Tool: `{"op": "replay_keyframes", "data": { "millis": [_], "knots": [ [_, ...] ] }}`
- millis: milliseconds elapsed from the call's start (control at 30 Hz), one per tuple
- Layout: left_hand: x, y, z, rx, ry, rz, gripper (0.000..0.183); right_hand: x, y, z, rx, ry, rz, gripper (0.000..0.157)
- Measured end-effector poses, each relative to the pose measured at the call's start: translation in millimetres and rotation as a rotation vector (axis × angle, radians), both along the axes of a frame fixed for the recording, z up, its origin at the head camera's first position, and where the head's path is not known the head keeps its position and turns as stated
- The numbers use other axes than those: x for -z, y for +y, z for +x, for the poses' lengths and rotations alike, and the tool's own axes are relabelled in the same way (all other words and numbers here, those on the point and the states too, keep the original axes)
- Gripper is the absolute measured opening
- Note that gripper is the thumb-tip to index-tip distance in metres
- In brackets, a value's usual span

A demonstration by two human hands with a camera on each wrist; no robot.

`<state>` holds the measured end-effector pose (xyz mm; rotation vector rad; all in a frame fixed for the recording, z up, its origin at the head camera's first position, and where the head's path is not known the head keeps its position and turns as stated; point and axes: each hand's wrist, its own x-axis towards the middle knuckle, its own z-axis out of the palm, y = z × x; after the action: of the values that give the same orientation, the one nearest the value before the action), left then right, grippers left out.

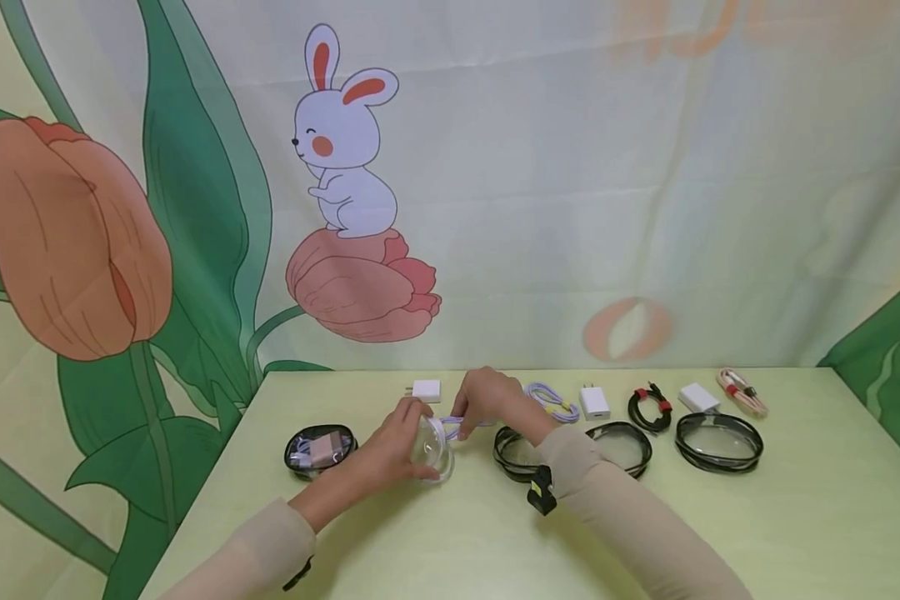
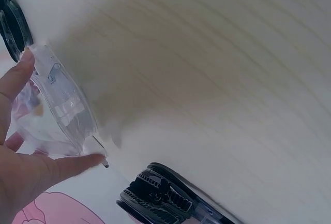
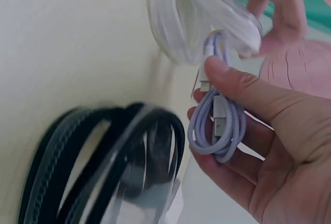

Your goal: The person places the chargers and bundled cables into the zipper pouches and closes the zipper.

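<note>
In the head view my left hand (image 1: 393, 450) grips a small clear pouch (image 1: 429, 448) just above the table, its thumb and fingers spread around the sides. The left wrist view shows the pouch (image 2: 67, 107) between thumb and fingers, with its transparent wall facing the camera. My right hand (image 1: 489, 397) pinches a coiled lavender USB cable (image 3: 227, 131) between thumb and fingers. Both white-and-metal connectors of the cable show, and a yellow tie is at its upper end. That upper end meets the pouch's side; whether it is inside, I cannot tell.
Left of the hands lies a black-rimmed case (image 1: 300, 454) with a charger and cable inside. Behind are white chargers (image 1: 426, 391), another lavender cable (image 1: 553, 403), a black cable (image 1: 650, 408) with red ties and a pink cable (image 1: 742, 393). Several black-rimmed clear cases (image 1: 720, 468) lie right.
</note>
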<state>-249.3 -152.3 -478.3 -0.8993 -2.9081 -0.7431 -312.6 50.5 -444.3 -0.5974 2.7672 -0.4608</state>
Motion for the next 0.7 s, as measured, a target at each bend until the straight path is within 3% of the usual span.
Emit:
{"op": "replay_keyframes", "data": {
  "millis": [167, 333, 567, 700],
  "knots": [
    [0.4, -1.8, 0.8, -0.007, -0.004, 0.004, 0.082, 4.3, -12.8, 6.5, -0.049, 0.043, 0.109, 0.022],
    [0.6, -10.8, 2.2, 0.0, -0.066, 0.1, 0.082, 5.1, -20.5, 8.7, -0.043, 0.083, 0.19, 0.023],
    [0.4, -23.3, 6.8, 0.065, -0.122, 0.187, 0.079, 8.4, -25.0, 9.7, -0.027, 0.072, 0.26, 0.026],
    [0.0, -21.5, 8.6, 0.054, -0.135, 0.208, 0.066, 10.0, -26.0, 10.1, -0.03, 0.076, 0.258, 0.028]
  ]
}}
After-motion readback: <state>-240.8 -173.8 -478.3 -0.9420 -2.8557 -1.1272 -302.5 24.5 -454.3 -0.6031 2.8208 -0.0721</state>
